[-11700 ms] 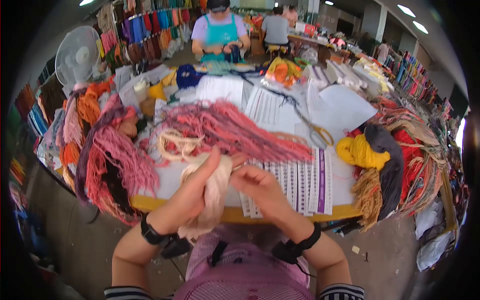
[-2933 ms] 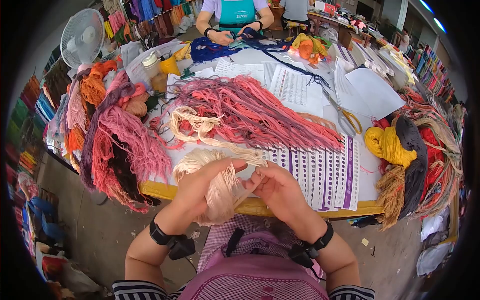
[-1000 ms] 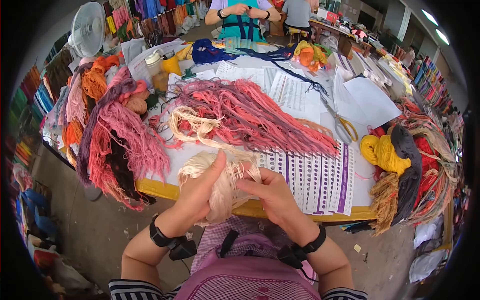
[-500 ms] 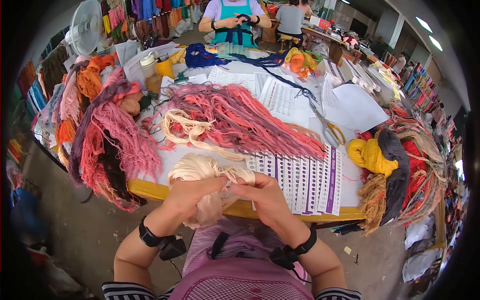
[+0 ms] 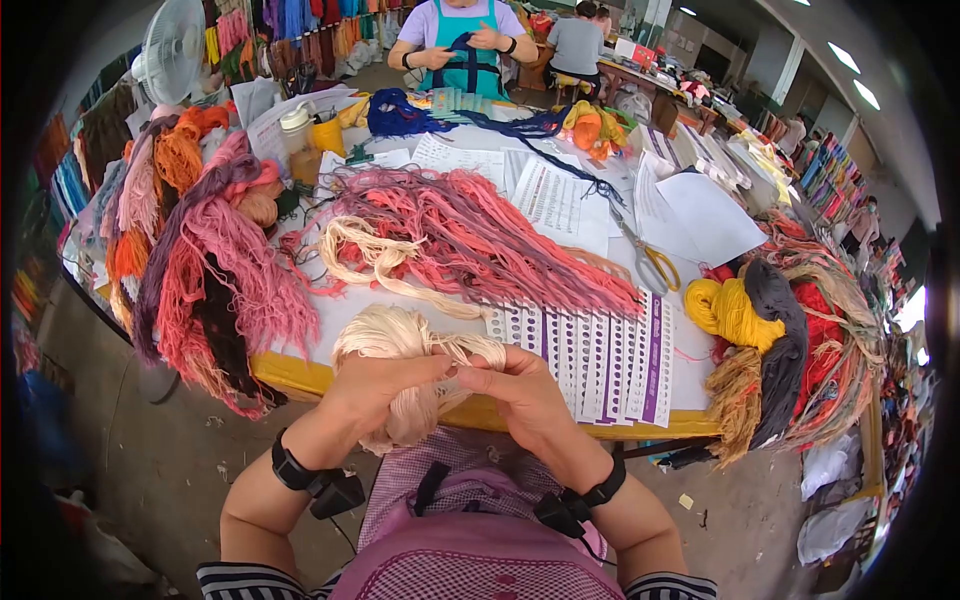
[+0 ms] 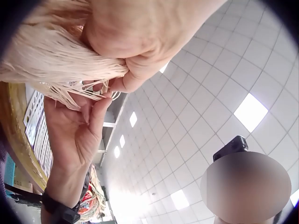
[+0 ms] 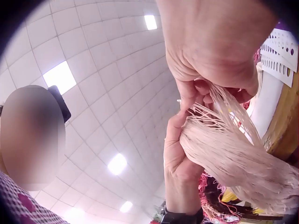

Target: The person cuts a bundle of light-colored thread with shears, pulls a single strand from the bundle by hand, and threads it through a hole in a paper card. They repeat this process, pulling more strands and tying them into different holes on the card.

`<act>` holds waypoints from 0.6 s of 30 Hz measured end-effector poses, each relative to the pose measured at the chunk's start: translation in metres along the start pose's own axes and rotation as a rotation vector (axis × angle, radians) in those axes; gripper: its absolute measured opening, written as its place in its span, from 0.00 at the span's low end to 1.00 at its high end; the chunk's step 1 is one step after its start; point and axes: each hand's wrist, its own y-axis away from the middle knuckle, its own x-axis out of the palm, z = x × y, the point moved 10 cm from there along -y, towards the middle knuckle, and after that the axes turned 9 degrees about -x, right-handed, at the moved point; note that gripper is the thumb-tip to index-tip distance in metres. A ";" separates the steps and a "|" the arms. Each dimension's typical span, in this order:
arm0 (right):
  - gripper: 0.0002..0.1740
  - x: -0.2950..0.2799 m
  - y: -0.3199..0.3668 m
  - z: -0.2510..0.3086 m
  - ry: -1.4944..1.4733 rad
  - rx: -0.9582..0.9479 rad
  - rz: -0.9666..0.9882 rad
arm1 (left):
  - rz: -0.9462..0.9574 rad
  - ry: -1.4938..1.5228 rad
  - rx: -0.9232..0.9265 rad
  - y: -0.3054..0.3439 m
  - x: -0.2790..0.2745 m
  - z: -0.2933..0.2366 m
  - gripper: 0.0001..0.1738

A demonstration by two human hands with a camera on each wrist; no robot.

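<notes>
A thick skein of cream yarn (image 5: 380,332) bulges out between both hands over the table's front edge. My left hand (image 5: 375,395) grips its lower part, the thumb laid across toward the right. Beside it my right hand (image 5: 525,398) pinches strands at the skein's right end, so the two thumb tips nearly meet. Fine looped strands (image 6: 70,95) fan out across the right palm in the left wrist view. From the right wrist view, short strand ends (image 7: 203,114) poke up between the fingertips, while the skein's body (image 7: 233,154) hangs off to the lower right.
A loose cream yarn length (image 5: 375,255) lies on the pink and purple yarn bundle (image 5: 470,235). Punched cards (image 5: 600,365), scissors (image 5: 650,255) and papers (image 5: 545,195) lie rightward. Coloured skeins (image 5: 230,270) hang left, yellow yarn (image 5: 735,312) right. A person (image 5: 460,45) works opposite.
My left thumb, raised a second ago, now lies down beside the right thumb at the strands. Earlier the right hand drew strands out rightward. The person opposite has moved their hands with dark blue yarn.
</notes>
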 end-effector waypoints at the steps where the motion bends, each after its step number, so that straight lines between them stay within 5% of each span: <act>1: 0.10 0.001 0.001 -0.001 -0.030 0.008 0.004 | -0.007 -0.002 -0.014 0.000 -0.001 0.001 0.18; 8: 0.12 0.004 0.004 -0.004 -0.094 0.038 0.015 | 0.017 -0.121 -0.019 0.004 0.002 0.004 0.17; 10: 0.11 0.019 0.001 -0.002 -0.234 -0.008 0.143 | 0.201 0.011 0.005 0.003 0.009 0.002 0.18; 13: 0.10 0.030 0.013 0.003 -0.611 -0.046 0.315 | 0.160 0.479 0.009 0.022 -0.020 -0.014 0.21; 15: 0.12 0.027 0.024 0.000 -0.304 0.102 0.449 | 0.428 0.518 0.128 0.029 -0.067 -0.042 0.18; 16: 0.12 0.014 0.027 0.022 -0.275 0.039 0.390 | 0.383 0.505 0.214 0.034 -0.098 -0.057 0.17; 18: 0.17 -0.004 0.038 0.041 0.746 0.029 0.543 | 0.041 0.403 0.423 0.047 -0.184 -0.086 0.16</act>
